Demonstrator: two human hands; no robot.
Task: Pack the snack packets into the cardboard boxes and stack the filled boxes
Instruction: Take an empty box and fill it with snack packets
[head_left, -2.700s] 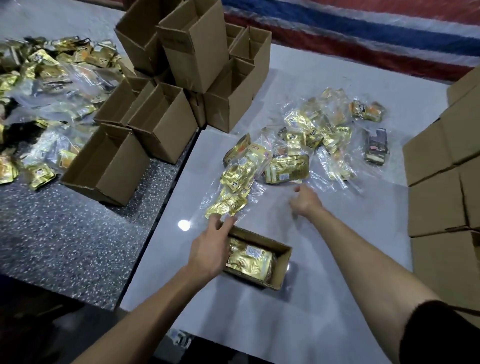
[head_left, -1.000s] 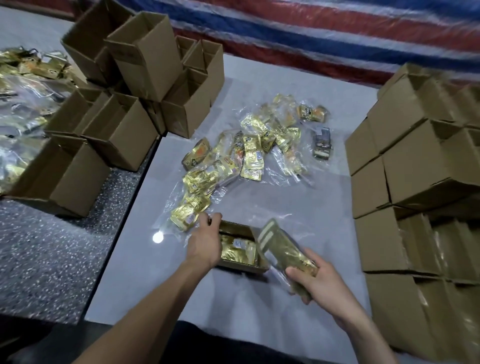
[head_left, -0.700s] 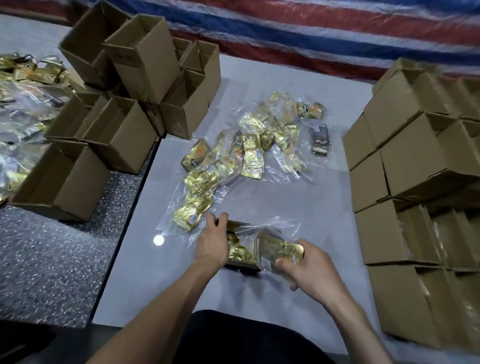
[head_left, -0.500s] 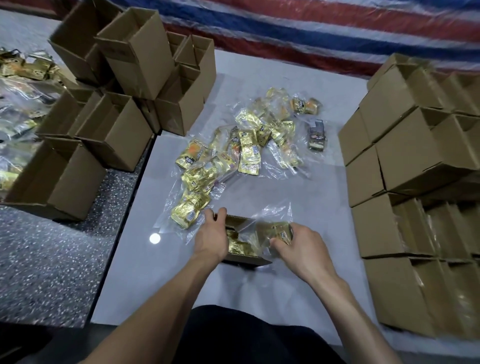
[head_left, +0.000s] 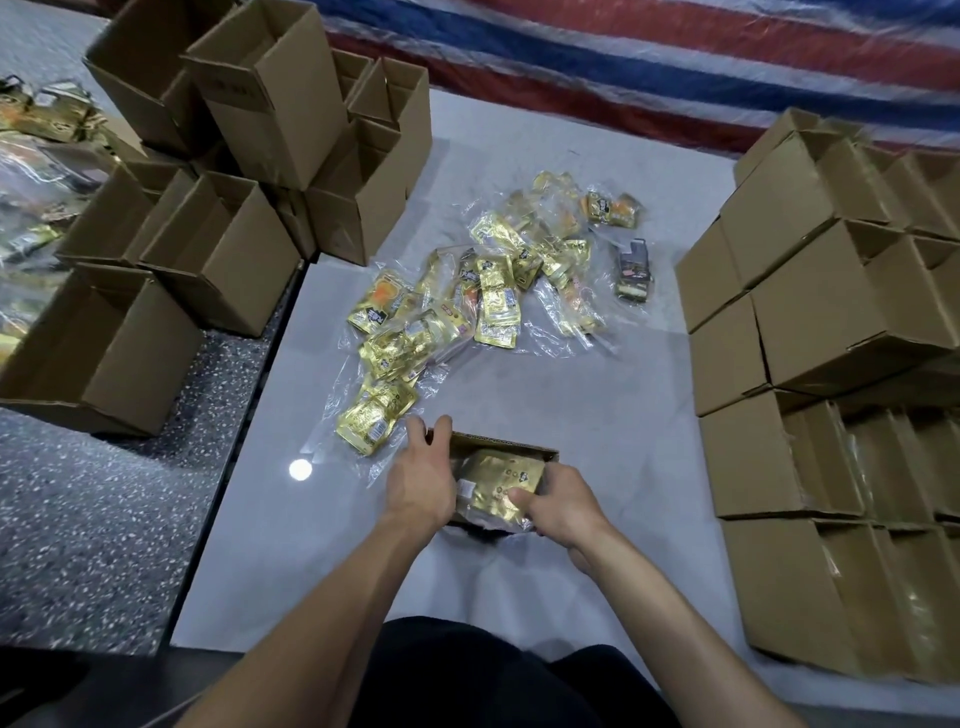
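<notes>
Snack packet (head_left: 501, 480) lies in the open cardboard box (head_left: 504, 444) near the tabletop's (head_left: 597, 415) near edge, its long axis running left to right between the hands. The right hand (head_left: 563, 512) pinches its right end, thumb on top. The left hand (head_left: 422, 480) curls over the box's left wall. Loose packets (head_left: 498, 306) lie beyond, toward the far edge.

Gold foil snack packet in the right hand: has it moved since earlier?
Yes. The gold packet went leftward, from beside the small open cardboard box into it.
</notes>
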